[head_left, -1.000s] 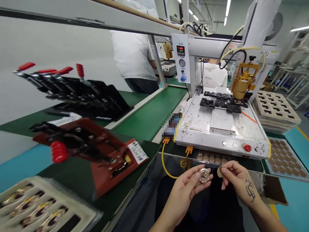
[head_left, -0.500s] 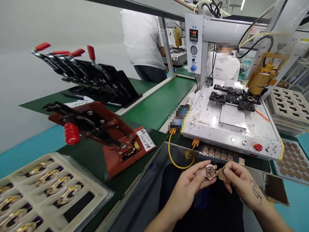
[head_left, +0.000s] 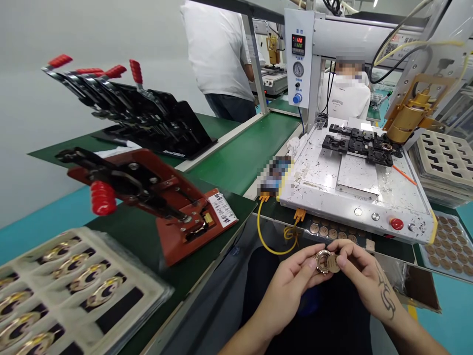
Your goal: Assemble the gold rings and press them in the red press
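My left hand (head_left: 291, 276) is closed on a round gold-coloured metal case (head_left: 322, 261), pinching its rim between thumb and fingers. Between the thumb and fingers of my right hand (head_left: 356, 264) is a thin round tan disc (head_left: 333, 264) with faint markings. The disc overlaps the right side of the case opening. Both hands are above my lap, in front of the bench edge. Beneath the machine's front edge lies a clear sheet with brown discs (head_left: 332, 233) like the one I hold.
A white press machine (head_left: 314, 197) with black fixtures (head_left: 356, 143) stands ahead. On the left are a red toggle clamp (head_left: 185, 217), several black clamps (head_left: 148, 113) and a tray (head_left: 92, 246) of gold cases. Stacked trays (head_left: 443, 162) and a disc sheet (head_left: 449, 246) lie right. Two people work beyond.
My right hand has moved left, bringing the tan disc from beside the gold case to over its right side. My left hand keeps its hold. The view has shifted slightly.
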A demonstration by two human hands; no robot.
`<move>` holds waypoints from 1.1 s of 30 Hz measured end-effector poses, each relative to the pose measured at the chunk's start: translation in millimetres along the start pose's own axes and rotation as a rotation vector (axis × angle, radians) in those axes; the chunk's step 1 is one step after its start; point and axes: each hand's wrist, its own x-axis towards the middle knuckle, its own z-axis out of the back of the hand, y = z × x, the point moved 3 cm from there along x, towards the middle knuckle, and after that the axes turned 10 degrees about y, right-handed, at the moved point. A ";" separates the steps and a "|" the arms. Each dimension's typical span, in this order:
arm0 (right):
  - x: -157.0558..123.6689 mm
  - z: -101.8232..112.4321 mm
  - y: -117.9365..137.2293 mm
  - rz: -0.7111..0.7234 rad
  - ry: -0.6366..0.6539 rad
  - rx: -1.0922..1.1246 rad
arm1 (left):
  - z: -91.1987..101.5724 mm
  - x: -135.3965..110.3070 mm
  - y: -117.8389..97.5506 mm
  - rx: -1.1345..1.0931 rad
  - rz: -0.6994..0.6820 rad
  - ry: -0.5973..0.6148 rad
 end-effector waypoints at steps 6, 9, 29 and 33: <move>1.4 -10.0 11.8 0.003 0.009 -0.091 | -8.1 0.0 -3.3 0.044 -0.025 0.021; 1.6 -10.3 11.6 0.004 0.008 -0.084 | -9.0 -0.9 -2.7 0.054 -0.037 0.025; -6.3 -13.4 3.7 0.206 -0.134 -0.270 | -17.8 -6.2 9.2 0.228 -0.137 -0.016; -8.5 -10.7 6.3 0.300 -0.168 -0.491 | -14.1 -7.5 13.0 0.437 -0.178 -0.070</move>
